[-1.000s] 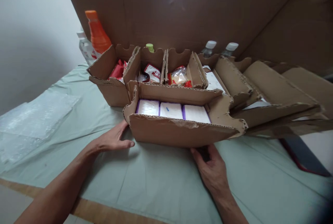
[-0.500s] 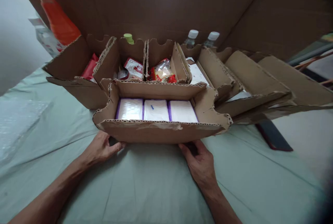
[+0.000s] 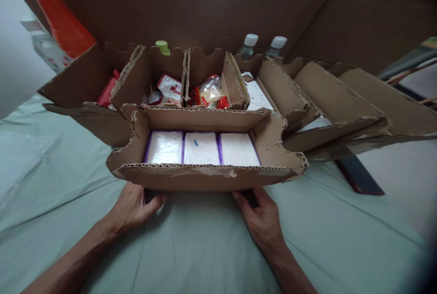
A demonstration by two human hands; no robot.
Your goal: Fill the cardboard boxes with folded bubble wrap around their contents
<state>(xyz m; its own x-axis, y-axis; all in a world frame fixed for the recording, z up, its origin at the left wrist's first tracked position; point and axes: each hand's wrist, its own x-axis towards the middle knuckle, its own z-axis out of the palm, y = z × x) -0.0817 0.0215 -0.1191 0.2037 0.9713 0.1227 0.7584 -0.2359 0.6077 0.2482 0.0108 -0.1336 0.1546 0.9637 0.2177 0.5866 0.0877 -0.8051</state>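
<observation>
A long open cardboard box [image 3: 191, 180] stands in front of me, with three white, purple-edged packs [image 3: 201, 148] that look like tissue packs side by side in it. At its lower left edge is my left hand [image 3: 136, 205], thumb in front and fingers tucked out of sight underneath. My right hand [image 3: 261, 214] takes the lower right edge in the same way, its fingertips hidden by the box. Both hands are closed on the box.
Behind stands a row of cardboard compartments [image 3: 131, 78] with packaged food [image 3: 210, 91] and a white carton [image 3: 256, 93]. An orange bottle [image 3: 61, 21] rises at the left, two white-capped bottles [image 3: 251, 41] at the back. A dark flat object [image 3: 360, 173] lies right, clear plastic [image 3: 23, 157] left, on green cloth.
The box looks slightly larger and nearer, and its left end sits further left in view. Both hands keep their place at its lower edge. The view has shifted a little.
</observation>
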